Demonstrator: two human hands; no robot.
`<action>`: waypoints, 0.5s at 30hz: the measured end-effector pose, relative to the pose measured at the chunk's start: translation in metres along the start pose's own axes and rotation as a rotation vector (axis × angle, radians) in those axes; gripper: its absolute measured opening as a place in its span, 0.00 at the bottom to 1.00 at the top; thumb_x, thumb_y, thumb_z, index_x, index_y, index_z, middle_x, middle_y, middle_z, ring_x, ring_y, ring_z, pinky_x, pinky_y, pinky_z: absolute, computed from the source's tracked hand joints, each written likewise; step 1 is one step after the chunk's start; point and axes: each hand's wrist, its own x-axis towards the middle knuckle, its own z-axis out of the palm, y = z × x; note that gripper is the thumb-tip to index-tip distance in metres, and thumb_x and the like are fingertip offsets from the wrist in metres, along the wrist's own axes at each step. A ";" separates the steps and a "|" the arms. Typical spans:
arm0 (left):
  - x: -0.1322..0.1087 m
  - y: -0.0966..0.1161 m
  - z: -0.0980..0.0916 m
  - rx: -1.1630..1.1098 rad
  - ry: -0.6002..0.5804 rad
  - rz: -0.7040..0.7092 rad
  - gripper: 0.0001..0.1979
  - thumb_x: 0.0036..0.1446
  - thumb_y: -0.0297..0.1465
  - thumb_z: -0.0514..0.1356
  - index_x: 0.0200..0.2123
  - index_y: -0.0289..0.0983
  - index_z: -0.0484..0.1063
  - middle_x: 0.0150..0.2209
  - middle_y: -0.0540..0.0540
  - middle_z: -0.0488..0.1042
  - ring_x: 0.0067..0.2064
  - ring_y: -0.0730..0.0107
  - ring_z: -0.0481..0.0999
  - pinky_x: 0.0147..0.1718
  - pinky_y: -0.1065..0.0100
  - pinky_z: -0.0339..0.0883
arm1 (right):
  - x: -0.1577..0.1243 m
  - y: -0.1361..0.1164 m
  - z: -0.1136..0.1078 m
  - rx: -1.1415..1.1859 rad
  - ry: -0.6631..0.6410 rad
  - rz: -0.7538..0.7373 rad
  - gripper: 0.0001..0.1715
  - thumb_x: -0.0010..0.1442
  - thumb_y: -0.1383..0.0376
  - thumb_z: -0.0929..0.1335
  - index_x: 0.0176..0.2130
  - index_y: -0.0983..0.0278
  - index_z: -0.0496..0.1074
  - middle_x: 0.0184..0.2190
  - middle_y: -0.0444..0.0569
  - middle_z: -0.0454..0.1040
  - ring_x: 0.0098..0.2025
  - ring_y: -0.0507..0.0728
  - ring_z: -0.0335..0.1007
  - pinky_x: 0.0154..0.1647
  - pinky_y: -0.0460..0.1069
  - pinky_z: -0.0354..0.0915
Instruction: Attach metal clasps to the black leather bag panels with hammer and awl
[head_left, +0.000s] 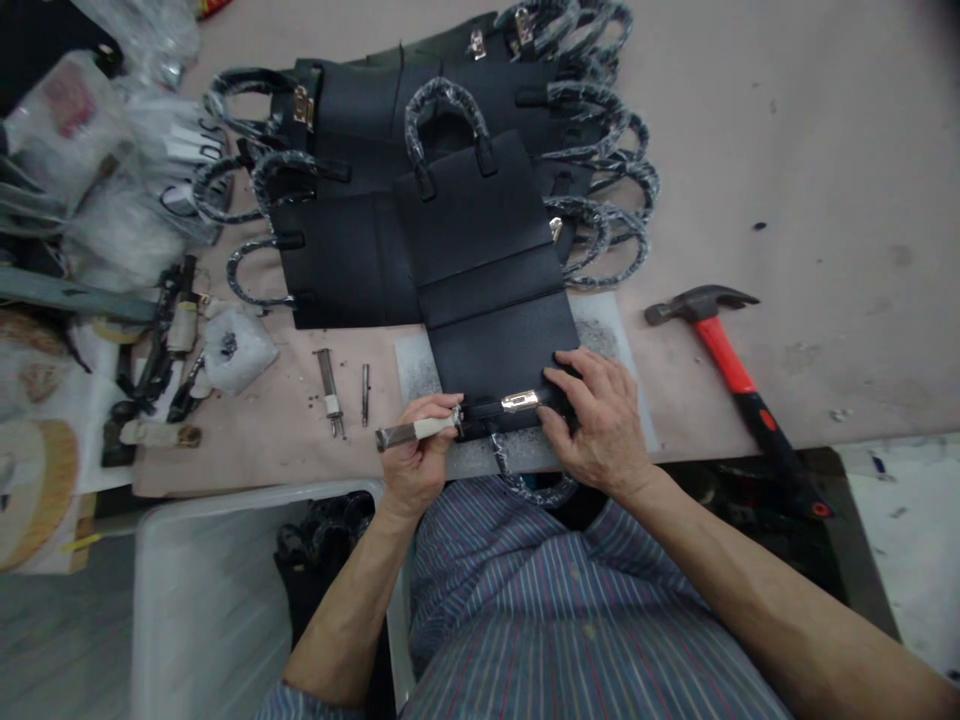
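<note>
A black handbag piece (495, 350) lies unfolded on a pale board (637, 400), with one plastic-wrapped handle (446, 90) at the top and another near my body. Across its near end runs a dark strap with a shiny gold clasp (520, 401). My left hand (416, 460) is closed around a metal punch (405, 434) wrapped in white tape, its tip by the strap's left end. My right hand (600, 415) rests on the bag's right side, fingers apart, with thumb and forefinger beside the clasp.
A claw hammer (724, 350) with a red and black handle lies to the right. Left of the board are two small metal tools (328, 393). More black bag pieces (337, 260) are heaped behind. Plastic bags (112, 190) clutter the far left; a white bin (217, 560) stands below.
</note>
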 end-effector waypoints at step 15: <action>-0.001 0.005 0.004 0.126 0.010 0.090 0.05 0.64 0.26 0.64 0.44 0.37 0.74 0.47 0.42 0.80 0.49 0.60 0.82 0.51 0.54 0.77 | 0.000 -0.001 0.000 -0.007 0.020 -0.005 0.22 0.63 0.61 0.69 0.55 0.63 0.71 0.61 0.58 0.70 0.65 0.70 0.62 0.68 0.67 0.55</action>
